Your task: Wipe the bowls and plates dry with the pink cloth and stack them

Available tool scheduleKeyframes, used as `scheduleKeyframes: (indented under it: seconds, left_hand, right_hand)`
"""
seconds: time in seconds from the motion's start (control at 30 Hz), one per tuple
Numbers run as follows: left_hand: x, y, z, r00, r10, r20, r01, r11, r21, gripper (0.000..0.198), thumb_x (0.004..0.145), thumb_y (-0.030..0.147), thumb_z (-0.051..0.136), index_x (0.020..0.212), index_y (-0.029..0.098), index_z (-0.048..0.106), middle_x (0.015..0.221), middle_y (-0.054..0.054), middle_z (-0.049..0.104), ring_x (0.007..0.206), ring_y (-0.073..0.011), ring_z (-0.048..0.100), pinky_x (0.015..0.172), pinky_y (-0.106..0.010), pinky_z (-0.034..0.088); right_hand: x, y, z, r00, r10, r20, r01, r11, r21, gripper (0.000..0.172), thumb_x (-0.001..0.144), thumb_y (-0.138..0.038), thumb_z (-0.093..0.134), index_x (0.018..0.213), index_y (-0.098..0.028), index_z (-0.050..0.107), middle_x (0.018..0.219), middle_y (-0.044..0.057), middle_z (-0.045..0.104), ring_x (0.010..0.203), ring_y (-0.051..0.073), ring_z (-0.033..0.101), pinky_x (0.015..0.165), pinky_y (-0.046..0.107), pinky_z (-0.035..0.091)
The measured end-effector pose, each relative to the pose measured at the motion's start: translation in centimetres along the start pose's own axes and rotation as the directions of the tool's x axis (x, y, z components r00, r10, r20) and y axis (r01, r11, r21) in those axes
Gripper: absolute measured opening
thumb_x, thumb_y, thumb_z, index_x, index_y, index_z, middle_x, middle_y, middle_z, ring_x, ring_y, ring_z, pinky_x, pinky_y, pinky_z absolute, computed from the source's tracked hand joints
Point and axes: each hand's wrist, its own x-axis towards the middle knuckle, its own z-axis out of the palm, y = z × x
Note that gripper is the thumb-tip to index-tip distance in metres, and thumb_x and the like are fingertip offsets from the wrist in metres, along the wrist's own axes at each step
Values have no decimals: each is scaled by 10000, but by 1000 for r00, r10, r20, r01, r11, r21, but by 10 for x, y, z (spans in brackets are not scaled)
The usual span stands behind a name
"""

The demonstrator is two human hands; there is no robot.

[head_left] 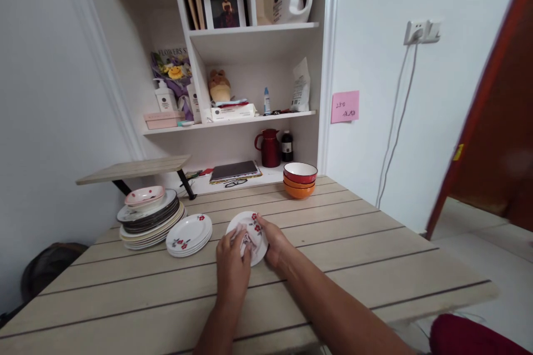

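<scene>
A small white plate (236,223) with red flowers is tilted up a little over the middle of the table. My right hand (275,241) grips its right edge, thumb near the flowers. My left hand (234,258) presses a crumpled pale pink cloth (249,239) onto the plate's face, fingers closed around it. To the left, closest to my left hand, sits a short stack of matching flowered plates (189,233).
A tall pile of plates (152,224) topped by a pink-rimmed dish (144,195) stands far left by a raised wooden shelf (137,167). Stacked red and orange bowls (300,180) are at the back right. Behind, a red jug (270,148) and a laptop (234,171) rest in the shelving.
</scene>
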Motion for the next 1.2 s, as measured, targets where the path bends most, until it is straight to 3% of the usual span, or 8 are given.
scheduleKeyframes:
  seconds: [0.37, 0.8, 0.93, 1.2]
  left_hand:
    - [-2, 0, 0, 999, 32, 39, -36, 995, 92, 387, 834, 215, 549, 1195, 236, 689, 1211, -140, 633, 1203, -325, 527, 1052, -538, 399]
    - [-5, -3, 2, 992, 77, 97, -99, 964, 248, 409, 893, 245, 488, 1273, 224, 638, 1277, -133, 605, 1222, -305, 516, 1050, -527, 425]
    - [-7, -9, 7, 985, 119, 125, -148, 956, 254, 445, 895, 268, 476, 1317, 187, 595, 1322, -153, 584, 1273, -321, 487, 1072, -552, 404]
    - [-9, -18, 17, 985, 151, 83, -163, 973, 161, 593, 802, 104, 479, 1392, 158, 459, 1391, -142, 562, 1378, -283, 428, 1176, -569, 278]
  right_hand:
    - [-5, 0, 4, 992, -78, -101, 72, 996, -60, 129, 942, -249, 567, 856, -156, 595, 590, -1, 663, 490, 152, 622, 519, 252, 485]
    - [-3, 0, 2, 991, -83, -106, 76, 995, -63, 153, 946, -280, 565, 852, -163, 591, 599, -5, 660, 512, 148, 623, 528, 247, 488]
    - [-2, 0, 1, 991, -71, -117, 64, 996, -58, 152, 944, -297, 571, 862, -170, 592, 606, -7, 666, 525, 152, 630, 548, 255, 503]
    - [-9, -2, 4, 995, -75, -72, 74, 997, -16, 169, 932, -307, 603, 862, -154, 616, 645, 19, 700, 538, 165, 655, 596, 289, 538]
